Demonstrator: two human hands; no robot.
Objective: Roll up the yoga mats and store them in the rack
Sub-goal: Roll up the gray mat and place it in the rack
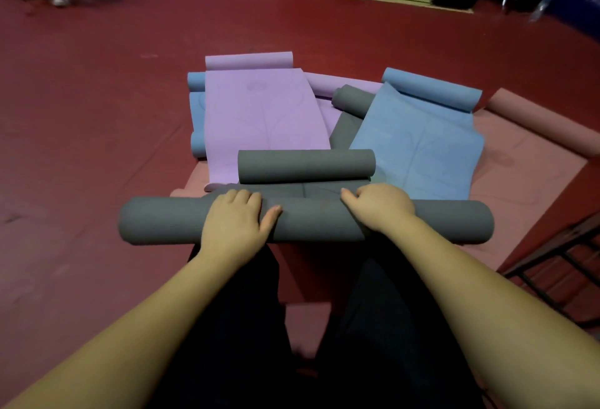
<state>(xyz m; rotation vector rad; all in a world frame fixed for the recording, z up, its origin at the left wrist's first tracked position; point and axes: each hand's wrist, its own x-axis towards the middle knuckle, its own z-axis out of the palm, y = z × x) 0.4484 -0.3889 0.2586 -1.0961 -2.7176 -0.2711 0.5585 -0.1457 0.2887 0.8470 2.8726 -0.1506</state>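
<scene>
A dark red floor point(81, 116) fills the view, seen from above by a person with bare forearms and dark trousers. A pink mat point(526, 174) lies flat on it under a heap of others: a purple mat point(259, 116) and a blue mat point(418, 145), each partly unrolled with a curled far end. Nearest, a grey mat point(311, 223) lies crosswise as a thick roll, its short unrolled stretch ending in a smaller grey curl point(305, 166). The left hand point(235, 218) rests palm down on the thick roll, fingers curved over its top. The right hand point(380, 205) presses on it likewise, fingers bent. A dark metal rack point(558, 265) shows at the right edge.
</scene>
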